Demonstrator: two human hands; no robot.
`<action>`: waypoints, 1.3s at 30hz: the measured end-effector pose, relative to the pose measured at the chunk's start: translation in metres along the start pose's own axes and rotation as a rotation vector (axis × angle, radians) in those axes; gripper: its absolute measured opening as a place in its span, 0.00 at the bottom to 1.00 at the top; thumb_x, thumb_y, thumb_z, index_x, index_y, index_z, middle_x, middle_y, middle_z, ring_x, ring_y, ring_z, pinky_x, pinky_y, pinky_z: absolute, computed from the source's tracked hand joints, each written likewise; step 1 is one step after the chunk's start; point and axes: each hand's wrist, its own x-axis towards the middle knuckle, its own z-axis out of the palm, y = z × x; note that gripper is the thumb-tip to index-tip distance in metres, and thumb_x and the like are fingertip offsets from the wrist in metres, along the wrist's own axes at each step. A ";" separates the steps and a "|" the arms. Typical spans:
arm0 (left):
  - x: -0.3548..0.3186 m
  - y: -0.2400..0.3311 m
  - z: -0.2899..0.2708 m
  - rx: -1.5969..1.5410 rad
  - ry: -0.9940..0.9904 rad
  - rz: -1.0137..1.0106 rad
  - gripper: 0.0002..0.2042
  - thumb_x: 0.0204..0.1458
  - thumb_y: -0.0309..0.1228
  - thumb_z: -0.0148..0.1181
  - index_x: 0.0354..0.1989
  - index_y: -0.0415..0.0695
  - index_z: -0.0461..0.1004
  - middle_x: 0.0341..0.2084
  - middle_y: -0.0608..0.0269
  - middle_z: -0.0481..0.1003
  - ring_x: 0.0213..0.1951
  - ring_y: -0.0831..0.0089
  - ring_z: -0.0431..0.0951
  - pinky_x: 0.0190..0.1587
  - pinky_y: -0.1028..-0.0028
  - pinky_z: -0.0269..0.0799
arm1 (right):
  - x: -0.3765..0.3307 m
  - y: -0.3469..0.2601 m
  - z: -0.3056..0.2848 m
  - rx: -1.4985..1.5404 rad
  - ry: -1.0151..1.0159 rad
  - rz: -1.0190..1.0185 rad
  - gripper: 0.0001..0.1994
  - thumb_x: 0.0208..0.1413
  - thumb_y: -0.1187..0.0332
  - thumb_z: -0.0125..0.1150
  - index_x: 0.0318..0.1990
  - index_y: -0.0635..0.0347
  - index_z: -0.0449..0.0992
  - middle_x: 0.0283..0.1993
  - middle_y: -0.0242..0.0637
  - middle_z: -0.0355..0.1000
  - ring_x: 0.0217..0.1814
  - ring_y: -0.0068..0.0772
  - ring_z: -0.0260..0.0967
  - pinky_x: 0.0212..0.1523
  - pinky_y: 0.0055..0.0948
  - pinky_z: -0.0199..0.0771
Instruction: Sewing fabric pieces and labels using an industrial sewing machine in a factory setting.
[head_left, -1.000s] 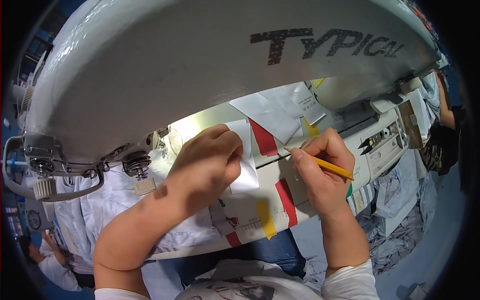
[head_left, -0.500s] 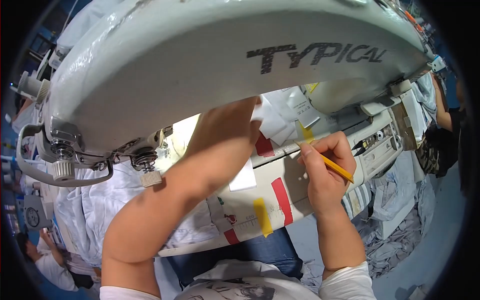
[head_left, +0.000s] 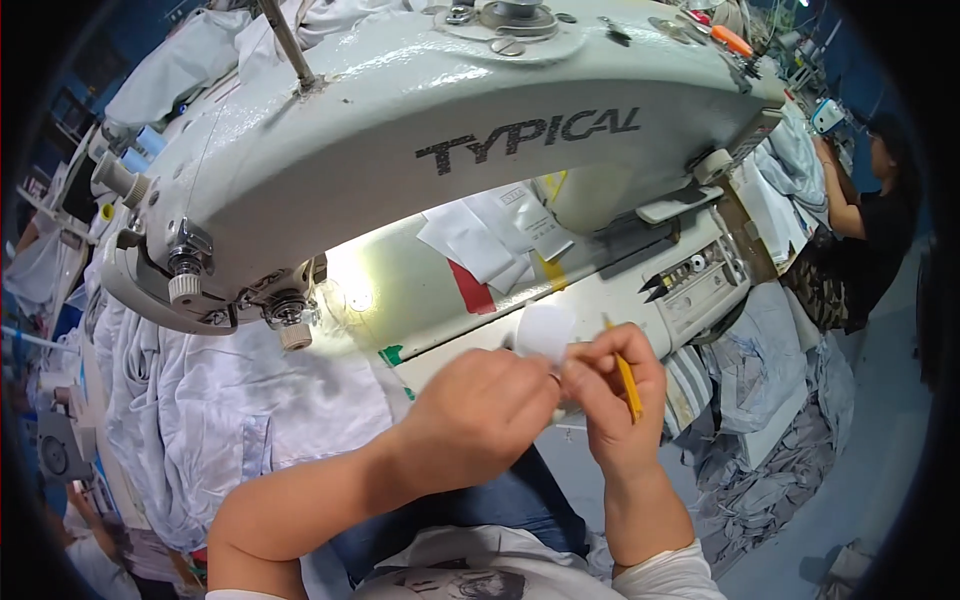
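My left hand (head_left: 478, 415) and my right hand (head_left: 615, 395) meet in front of the sewing machine, both pinching a small white label (head_left: 545, 330) that sticks up between them. A yellow pencil (head_left: 627, 380) is also tucked in the fingers of my right hand, pointing up. The grey-white sewing machine (head_left: 420, 130) arches over the lit bed (head_left: 400, 285), where several more white labels (head_left: 490, 235) lie. Red tape (head_left: 472, 288) and yellow tape (head_left: 548, 270) mark the bed.
White garments (head_left: 230, 400) are piled at the left of the machine table. More pale fabric (head_left: 760, 400) hangs and lies at the right. Another person (head_left: 860, 210) in a dark top works at the far right.
My left hand has drawn back from under the machine arm toward me, bringing a white label. My right hand has moved down to meet it, and the view has tilted upward.
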 end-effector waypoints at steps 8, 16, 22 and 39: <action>0.016 -0.052 0.016 0.025 0.039 -0.453 0.13 0.48 0.27 0.61 0.43 0.39 0.73 0.47 0.52 0.72 0.49 0.51 0.71 0.52 0.59 0.68 | 0.072 -0.070 -0.152 -0.884 0.515 -0.637 0.09 0.51 0.76 0.65 0.32 0.60 0.68 0.30 0.30 0.71 0.30 0.17 0.62 0.33 0.17 0.64; 0.012 -0.073 0.014 0.061 -0.021 -0.425 0.14 0.45 0.24 0.62 0.42 0.39 0.71 0.48 0.57 0.73 0.51 0.54 0.69 0.56 0.61 0.64 | 0.164 -0.133 -0.244 -1.367 0.372 -0.563 0.09 0.49 0.76 0.66 0.31 0.63 0.69 0.26 0.30 0.68 0.30 0.19 0.63 0.33 0.21 0.66; 0.005 -0.076 0.007 0.095 -0.022 -0.438 0.13 0.44 0.27 0.64 0.39 0.41 0.72 0.45 0.59 0.74 0.50 0.57 0.71 0.56 0.61 0.63 | 0.170 -0.108 -0.221 -1.607 0.344 -0.722 0.09 0.54 0.70 0.65 0.34 0.63 0.69 0.27 0.39 0.69 0.29 0.33 0.68 0.33 0.26 0.68; -0.007 -0.090 -0.001 0.179 -0.007 -0.462 0.13 0.47 0.21 0.60 0.43 0.42 0.74 0.50 0.51 0.71 0.52 0.50 0.70 0.54 0.59 0.67 | 0.159 -0.112 -0.214 -2.188 0.526 -0.053 0.13 0.63 0.59 0.48 0.40 0.59 0.74 0.37 0.53 0.76 0.41 0.59 0.74 0.39 0.51 0.72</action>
